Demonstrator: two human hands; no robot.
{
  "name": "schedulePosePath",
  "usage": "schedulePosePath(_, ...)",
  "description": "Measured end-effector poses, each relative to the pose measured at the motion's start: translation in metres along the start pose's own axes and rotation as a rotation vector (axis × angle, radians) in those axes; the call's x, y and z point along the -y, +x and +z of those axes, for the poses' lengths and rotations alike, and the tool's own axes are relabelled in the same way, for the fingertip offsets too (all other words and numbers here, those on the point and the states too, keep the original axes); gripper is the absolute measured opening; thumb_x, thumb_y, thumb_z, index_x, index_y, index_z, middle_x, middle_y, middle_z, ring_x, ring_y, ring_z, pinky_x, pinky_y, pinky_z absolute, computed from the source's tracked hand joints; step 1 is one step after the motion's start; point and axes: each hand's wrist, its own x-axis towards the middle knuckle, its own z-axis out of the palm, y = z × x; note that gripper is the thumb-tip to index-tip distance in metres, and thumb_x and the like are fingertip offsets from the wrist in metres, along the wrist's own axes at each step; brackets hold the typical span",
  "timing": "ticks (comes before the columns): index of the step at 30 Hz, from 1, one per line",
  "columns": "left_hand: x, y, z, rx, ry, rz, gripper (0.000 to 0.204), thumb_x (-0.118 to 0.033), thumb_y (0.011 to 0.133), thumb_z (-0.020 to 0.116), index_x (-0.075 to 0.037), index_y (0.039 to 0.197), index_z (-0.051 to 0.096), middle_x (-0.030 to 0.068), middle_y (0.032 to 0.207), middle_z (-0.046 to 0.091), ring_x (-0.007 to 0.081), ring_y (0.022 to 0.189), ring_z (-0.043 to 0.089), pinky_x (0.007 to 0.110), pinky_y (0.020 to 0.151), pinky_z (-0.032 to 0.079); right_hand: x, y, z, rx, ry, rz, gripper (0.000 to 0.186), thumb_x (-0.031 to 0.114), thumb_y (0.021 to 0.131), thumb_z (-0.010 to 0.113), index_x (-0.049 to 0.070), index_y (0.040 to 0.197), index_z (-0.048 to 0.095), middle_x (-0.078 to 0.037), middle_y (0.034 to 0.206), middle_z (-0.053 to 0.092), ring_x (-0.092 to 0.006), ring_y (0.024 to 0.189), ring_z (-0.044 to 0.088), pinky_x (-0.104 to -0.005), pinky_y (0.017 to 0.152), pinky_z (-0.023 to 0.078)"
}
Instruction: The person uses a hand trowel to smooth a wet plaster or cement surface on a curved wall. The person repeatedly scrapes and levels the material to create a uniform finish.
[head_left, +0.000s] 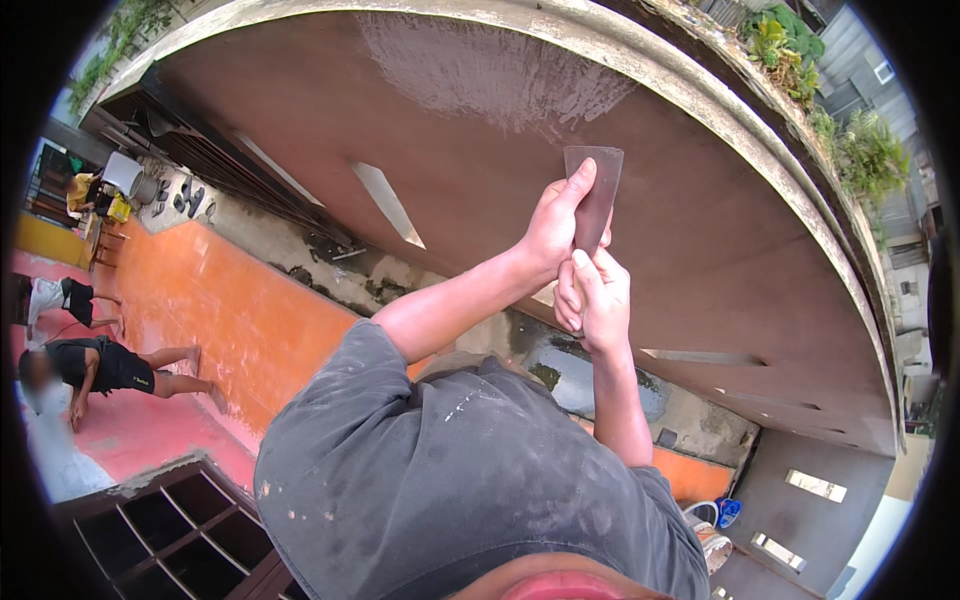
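Note:
Both my hands are on a flat, dark brown scraper point(600, 190) with a wide, straight far edge and a narrowing near end. My left hand point(556, 222) grips it from the left side, thumb lying along its face. Closer to me, my right hand point(598, 298) is closed round the narrow end, so any handle is hidden. Behind the scraper stands a brown wall point(700, 230); I cannot tell whether the wide edge touches it. Beyond that edge, a paler, streaky patch point(490, 75) runs along the wall's upper part.
A pale ledge point(700, 80) caps the wall, with plants point(870, 155) beyond it. Narrow slots point(388, 205) pierce the wall. Below lie a puddle point(590, 370) and an orange floor point(230, 300). A person in dark clothes point(125, 365) and others are at left, beside sandals point(188, 197).

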Motion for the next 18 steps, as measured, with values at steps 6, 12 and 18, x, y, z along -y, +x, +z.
schedulePosePath(6,0.044,-0.031,-0.035,0.114,-0.101,-0.048,0.053,-0.055,0.106,0.044,-0.006,0.097,0.062,0.0097,0.084,0.067,0.0172,0.071,0.066,0.032,0.068,0.058,-0.013,-0.023,-0.014,0.040,-0.040,0.062,0.020,0.019,0.108,0.050,0.001,0.111,0.056,0.000,0.056,0.043,-0.0079,0.037,0.038,-0.0227,0.035,0.034)
schedulePosePath(12,0.069,-0.079,-0.062,0.026,-0.086,0.060,0.030,-0.029,0.108,0.056,-0.001,0.116,0.062,0.0078,0.103,0.071,0.0139,0.092,0.069,0.031,0.084,0.058,-0.035,-0.024,-0.018,0.168,-0.106,0.092,0.022,0.019,0.107,0.052,0.001,0.118,0.058,0.000,0.058,0.045,-0.0080,0.039,0.040,-0.0226,0.036,0.036)
schedulePosePath(18,0.040,-0.087,-0.071,0.070,0.303,0.274,0.022,-0.012,0.106,0.056,0.002,0.122,0.060,0.0100,0.108,0.071,0.0159,0.101,0.069,0.033,0.091,0.057,-0.028,-0.019,-0.017,0.245,-0.037,0.124,0.035,0.019,0.106,0.054,0.000,0.136,0.054,0.001,0.059,0.044,-0.0071,0.040,0.038,-0.0222,0.039,0.035)
